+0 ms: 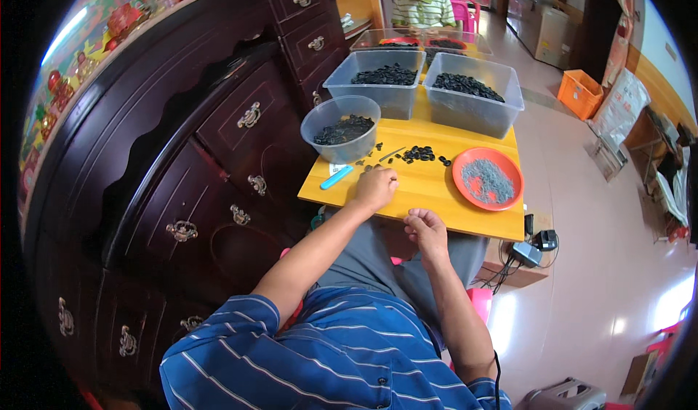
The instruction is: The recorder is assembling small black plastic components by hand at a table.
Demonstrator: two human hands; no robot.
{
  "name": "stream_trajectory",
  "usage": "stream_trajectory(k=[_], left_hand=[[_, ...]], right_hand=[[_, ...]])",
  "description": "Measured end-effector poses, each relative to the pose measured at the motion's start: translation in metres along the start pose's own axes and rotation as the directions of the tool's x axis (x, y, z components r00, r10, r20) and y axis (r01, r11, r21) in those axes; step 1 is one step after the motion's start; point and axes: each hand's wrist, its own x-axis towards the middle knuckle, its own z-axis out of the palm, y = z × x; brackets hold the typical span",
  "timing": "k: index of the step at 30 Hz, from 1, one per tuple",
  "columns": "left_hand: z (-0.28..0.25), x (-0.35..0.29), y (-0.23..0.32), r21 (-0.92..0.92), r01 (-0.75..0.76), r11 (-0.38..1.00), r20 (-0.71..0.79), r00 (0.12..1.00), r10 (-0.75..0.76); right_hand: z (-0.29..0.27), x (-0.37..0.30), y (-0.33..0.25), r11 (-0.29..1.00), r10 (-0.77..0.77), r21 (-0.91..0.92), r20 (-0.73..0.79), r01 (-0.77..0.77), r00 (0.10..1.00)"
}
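Note:
My left hand (376, 189) rests on the yellow table (429, 192) with its fingers curled in; what they hold, if anything, is hidden. Lower, by the table's front edge, my right hand (427, 229) has thumb and fingers pinched together, on something too small to make out. Beyond the left hand lies a loose pile of small black oval pieces (419, 154), with a thin dark stick (392, 153) beside it. A light-blue bar-shaped object (336, 177) lies left of that hand. On the right, a red plate (456, 179) carries many small grey bits (488, 181).
A round clear tub (340, 154) and two rectangular clear bins (385, 103) (476, 121) hold black pieces. Dark wooden drawers (233, 133) stand close on the left. Right of the table are chargers with cables (527, 253) and an orange crate (580, 95). Another person (424, 8) sits opposite.

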Motion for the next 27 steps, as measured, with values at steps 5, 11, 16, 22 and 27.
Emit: stream_trajectory(k=[5,11,16,22,27], left_hand=[[-0.002,0.005,-0.01,-0.002,-0.02,1.0,-0.01,1.0,0.02],[0.002,0.016,-0.008,0.087,-0.15,0.985,0.024,0.989,0.148],[0.001,0.008,0.024,-0.051,-0.111,0.993,0.076,0.991,0.114],[0.001,-0.002,0.051,-0.75,0.27,0.604,0.424,0.897,0.125],[-0.01,0.003,0.071,-0.72,0.236,0.653,0.482,0.847,0.225]], right_hand=[[0.005,-0.002,-0.004,0.999,0.024,0.022,0.027,-0.024,0.999],[0.004,-0.001,-0.001,0.998,0.011,0.057,0.038,-0.013,0.999],[0.0,0.001,-0.001,0.996,0.0,0.09,-0.015,0.001,1.0],[0.001,0.007,-0.007,0.969,-0.04,0.233,-0.177,0.081,0.983],[-0.001,0.005,-0.012,0.94,-0.064,0.309,-0.245,0.141,0.967]])
